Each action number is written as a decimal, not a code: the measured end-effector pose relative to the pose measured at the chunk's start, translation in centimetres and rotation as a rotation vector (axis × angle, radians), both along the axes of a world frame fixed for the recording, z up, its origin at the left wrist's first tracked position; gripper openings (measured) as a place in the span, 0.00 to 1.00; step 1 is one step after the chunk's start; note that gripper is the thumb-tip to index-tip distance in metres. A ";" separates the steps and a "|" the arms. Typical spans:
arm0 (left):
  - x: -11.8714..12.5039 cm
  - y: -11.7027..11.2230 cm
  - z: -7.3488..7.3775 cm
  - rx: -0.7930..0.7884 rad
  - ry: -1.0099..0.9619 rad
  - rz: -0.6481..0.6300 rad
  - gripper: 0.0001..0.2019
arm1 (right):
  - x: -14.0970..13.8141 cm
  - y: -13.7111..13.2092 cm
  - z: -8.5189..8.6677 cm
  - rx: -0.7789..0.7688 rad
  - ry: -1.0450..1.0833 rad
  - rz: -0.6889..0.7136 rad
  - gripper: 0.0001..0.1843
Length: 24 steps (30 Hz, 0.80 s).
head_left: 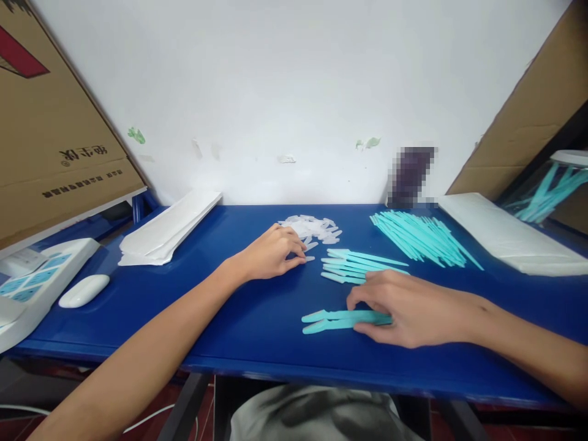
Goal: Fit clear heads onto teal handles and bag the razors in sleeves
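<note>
My left hand [272,252] rests on the blue table [220,318], its fingers bent and pinched at the near edge of a heap of small clear plastic caps [312,228]. My right hand [404,309] lies palm down, fingers curled over the ends of two or three teal plastic sticks [331,320] lying flat near the front. A small fan of teal sticks [353,266] lies between the hands. A larger pile of teal sticks [422,237] lies at the back right.
White sleeve stacks lie at the back left [169,229] and the right [509,236]. A white mouse [84,290] and a white device [32,285] sit on the left. Cardboard boxes flank both sides. A clear container with teal sticks [551,187] stands far right.
</note>
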State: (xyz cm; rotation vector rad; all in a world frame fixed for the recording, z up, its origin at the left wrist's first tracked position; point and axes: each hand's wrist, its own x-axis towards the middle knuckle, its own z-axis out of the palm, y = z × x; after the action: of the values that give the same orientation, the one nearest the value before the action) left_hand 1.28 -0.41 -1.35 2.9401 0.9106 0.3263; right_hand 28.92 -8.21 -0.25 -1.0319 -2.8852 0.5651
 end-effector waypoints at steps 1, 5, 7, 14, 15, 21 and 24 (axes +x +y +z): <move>0.0 0.0 0.0 -0.006 -0.008 0.004 0.10 | -0.1 0.0 0.0 0.000 0.010 0.008 0.10; -0.2 0.1 -0.1 -0.050 -0.058 0.017 0.07 | -0.3 0.1 0.3 -0.001 0.019 -0.013 0.09; -0.3 0.3 -0.2 -0.066 -0.086 0.014 0.06 | -0.2 0.3 0.4 -0.009 0.011 -0.043 0.09; -0.4 0.3 -0.6 -0.016 -0.092 0.035 0.13 | 0.8 0.5 0.5 -0.132 0.030 -0.040 0.09; -0.4 0.3 -0.6 -0.001 -0.081 0.039 0.14 | 0.9 0.5 0.5 -0.134 0.032 -0.026 0.09; -0.2 0.0 -0.7 0.048 0.026 0.063 0.21 | 1.6 0.5 0.2 -0.014 0.030 0.016 0.13; -0.3 0.1 -0.8 0.048 0.055 0.049 0.20 | 1.6 0.4 0.2 -0.026 0.026 0.025 0.12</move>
State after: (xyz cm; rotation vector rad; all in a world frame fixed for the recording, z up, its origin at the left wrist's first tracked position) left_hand 0.95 -0.29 -2.13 2.9883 0.9972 0.2753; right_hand 30.53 -7.81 -0.09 -0.9854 -2.8797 0.6150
